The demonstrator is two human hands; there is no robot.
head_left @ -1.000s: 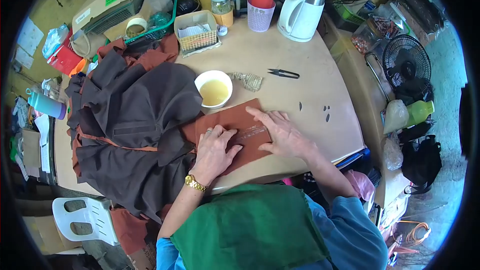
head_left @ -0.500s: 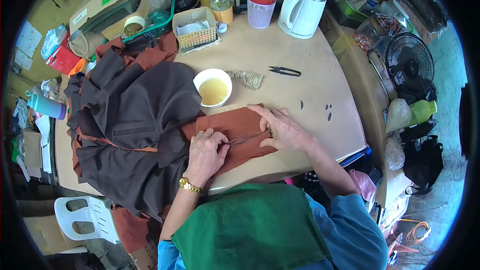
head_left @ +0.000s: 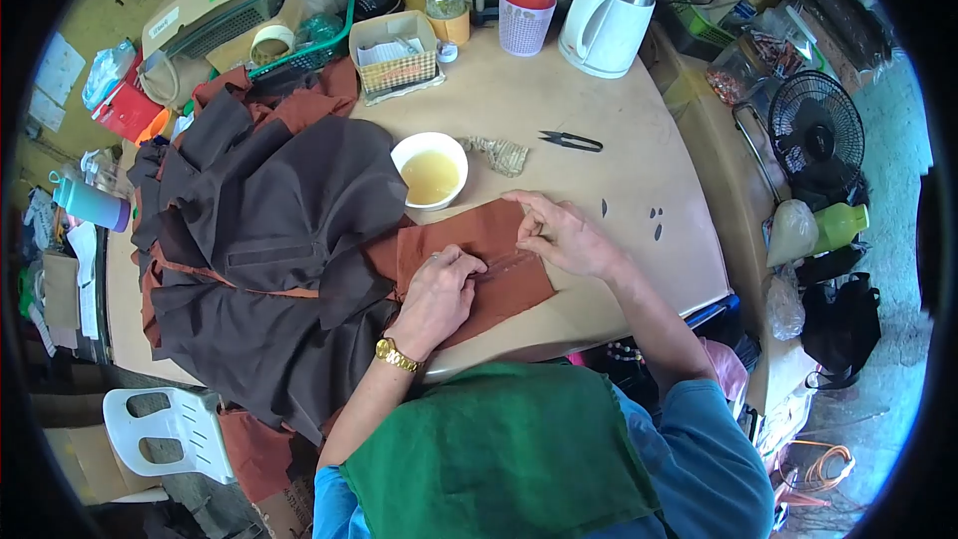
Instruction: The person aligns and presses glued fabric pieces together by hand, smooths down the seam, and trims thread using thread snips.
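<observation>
A rust-brown piece of cloth (head_left: 509, 304) lies flat near the table's front edge, with a stitched line or slit across its middle. My left hand (head_left: 439, 294) presses on it, fingers bent and pinching the fabric at that line. Just above the cloth's right end is my right hand (head_left: 569, 240), thumb and fingertips brought together; whatever is between them is too small to make out. The cloth runs left under a dark grey garment (head_left: 279, 210) with a welt-like slit and rust lining. Behind the cloth stands a white bowl (head_left: 431, 172) of yellowish liquid.
Thread snips (head_left: 571, 141) and a crumpled rag (head_left: 499, 156) lie beyond the bowl. Small dark scraps (head_left: 656, 222) dot the table's right side. Farther back stand a woven basket (head_left: 395, 53), a lilac cup (head_left: 525, 28) and a white kettle (head_left: 609, 15).
My right hand has come off the cloth's right end, its fingers drawing together. My left hand has shifted slightly right and up along the stitched line. The view has tilted a little.
</observation>
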